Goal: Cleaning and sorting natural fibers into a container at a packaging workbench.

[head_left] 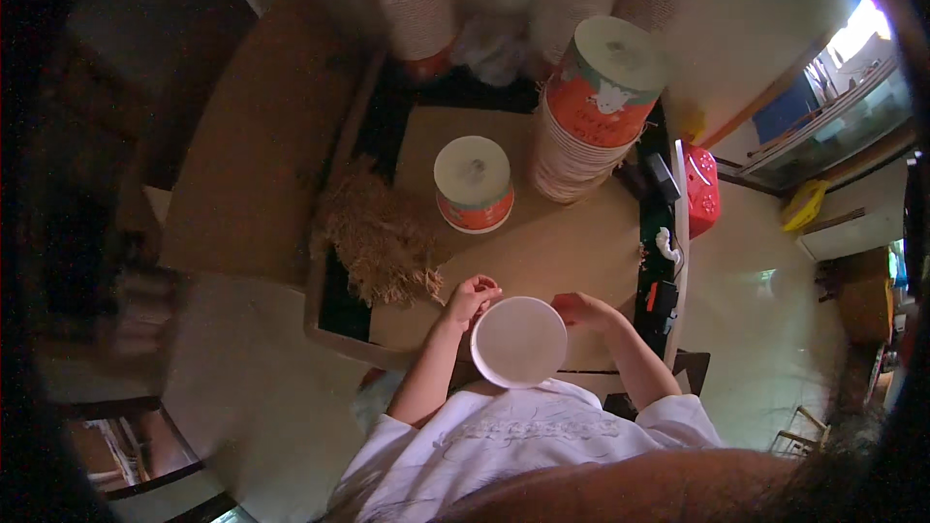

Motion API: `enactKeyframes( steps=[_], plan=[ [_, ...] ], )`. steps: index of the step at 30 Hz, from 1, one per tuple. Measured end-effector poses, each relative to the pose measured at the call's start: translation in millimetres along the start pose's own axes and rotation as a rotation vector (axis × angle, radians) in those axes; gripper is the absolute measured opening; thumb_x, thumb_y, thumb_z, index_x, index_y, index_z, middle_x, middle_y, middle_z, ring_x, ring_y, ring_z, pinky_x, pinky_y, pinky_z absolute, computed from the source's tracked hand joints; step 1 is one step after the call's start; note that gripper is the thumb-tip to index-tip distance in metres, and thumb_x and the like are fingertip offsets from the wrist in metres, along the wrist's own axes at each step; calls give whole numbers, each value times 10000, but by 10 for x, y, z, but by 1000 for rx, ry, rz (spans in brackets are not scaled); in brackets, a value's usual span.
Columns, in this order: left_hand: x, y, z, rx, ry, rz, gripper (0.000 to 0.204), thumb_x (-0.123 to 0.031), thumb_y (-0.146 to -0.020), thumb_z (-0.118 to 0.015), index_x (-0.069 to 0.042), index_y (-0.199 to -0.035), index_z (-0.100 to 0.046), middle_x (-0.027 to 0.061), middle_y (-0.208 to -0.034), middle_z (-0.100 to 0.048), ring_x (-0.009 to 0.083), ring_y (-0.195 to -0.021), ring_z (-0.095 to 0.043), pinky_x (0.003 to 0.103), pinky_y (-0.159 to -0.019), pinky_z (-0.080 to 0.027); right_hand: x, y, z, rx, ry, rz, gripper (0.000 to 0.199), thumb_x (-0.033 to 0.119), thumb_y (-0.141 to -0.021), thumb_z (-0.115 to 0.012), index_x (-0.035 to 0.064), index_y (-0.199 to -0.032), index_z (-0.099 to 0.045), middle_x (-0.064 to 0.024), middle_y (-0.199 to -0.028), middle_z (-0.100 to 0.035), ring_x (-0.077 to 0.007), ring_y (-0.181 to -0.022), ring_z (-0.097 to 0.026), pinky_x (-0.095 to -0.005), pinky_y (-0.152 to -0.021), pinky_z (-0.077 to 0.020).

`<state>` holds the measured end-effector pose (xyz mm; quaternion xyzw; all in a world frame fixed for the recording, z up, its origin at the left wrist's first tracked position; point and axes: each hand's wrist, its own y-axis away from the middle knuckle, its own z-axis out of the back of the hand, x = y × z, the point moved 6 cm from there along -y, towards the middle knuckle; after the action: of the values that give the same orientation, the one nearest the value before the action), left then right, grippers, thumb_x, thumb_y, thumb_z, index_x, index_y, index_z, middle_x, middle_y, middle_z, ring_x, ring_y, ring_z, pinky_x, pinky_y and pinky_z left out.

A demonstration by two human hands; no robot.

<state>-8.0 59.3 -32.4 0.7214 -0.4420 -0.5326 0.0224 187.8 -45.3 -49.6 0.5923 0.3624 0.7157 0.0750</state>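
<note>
A round white paper bucket (519,342) is right in front of my chest, its wide mouth turned up toward me. At its far left rim, my left hand (472,300) is closed, thumb and fingers pinched together; whatever lies between them is too small to name. My right hand (587,313) is by the far right rim with its fingers curled in, and their tips are partly hidden. Left of centre on the table lies a loose heap of straw-coloured strings (378,232). Beyond my hands, a short upside-down stack of red and green paper buckets (475,210) stands on the cardboard.
A tall leaning stack of paper buckets (601,107) rises at the back right. Brown cardboard (552,271) covers the table's middle. Along the right edge are a black and orange object (662,297), white crumpled tissue (666,244) and a red plastic basket (701,191). More bucket stacks (412,0) stand behind.
</note>
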Motion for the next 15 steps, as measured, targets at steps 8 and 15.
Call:
enactKeyframes(
  steps=[8, 15],
  plan=[
    [-134, 204, -334, 23, -268, -202, 87, -90, -751, -624, -62, -821, -580, 20, -704, -553, 108, -613, -540, 247, -547, -441, -506, -395, -105, 62, -531, -116, 231, 137, -809, -549, 18, -1006, -564, -39, -922, -592, -136, -851, -542, -265, -731, -453],
    [-839, 801, -1033, 106, -966, -826, 173, -64, -612, -648, -76, -781, -613, 84, -736, -513, 260, -758, -540, 354, -663, -456, 357, 54, 59, 173, -349, 295, 424, 3, -758, -561, 5, -1169, -455, -83, -1111, -522, -167, -1039, -476, -301, -879, -396]
  ],
)
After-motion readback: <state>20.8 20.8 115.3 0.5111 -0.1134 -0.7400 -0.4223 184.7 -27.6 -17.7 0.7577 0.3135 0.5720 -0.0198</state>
